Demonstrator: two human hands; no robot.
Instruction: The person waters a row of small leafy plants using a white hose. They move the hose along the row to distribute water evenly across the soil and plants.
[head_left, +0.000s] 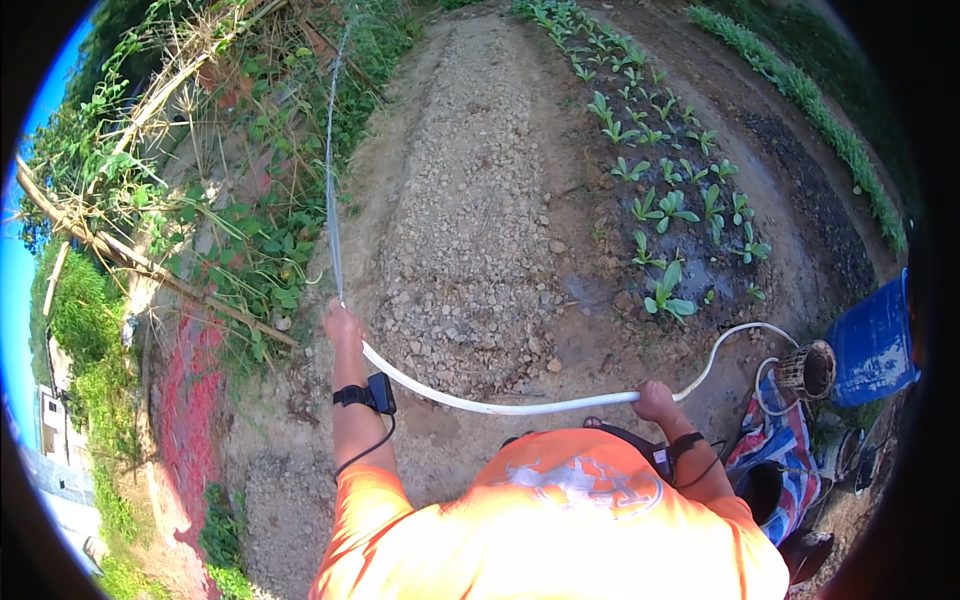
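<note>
A white hose (480, 405) sags in a curve between my two hands. Close to its outlet, my left hand (345, 327) grips it, and a thin jet of water (332, 165) shoots from there toward the plants at the upper left. My right hand (655, 401) is closed around the hose further back, in front of my body at the right. From that hand the hose runs on over the soil toward a woven basket (808, 370) and a blue barrel (870, 341). Ahead of me lies a bed of dry, cloddy soil (472, 202).
Rows of leafy seedlings (671, 210) grow in dark, wet soil to the right. At the left, a bamboo pole (150, 266) slants among climbing vines (262, 255). A striped woven sheet (795, 457) and a dark bucket (759, 491) lie near my right side.
</note>
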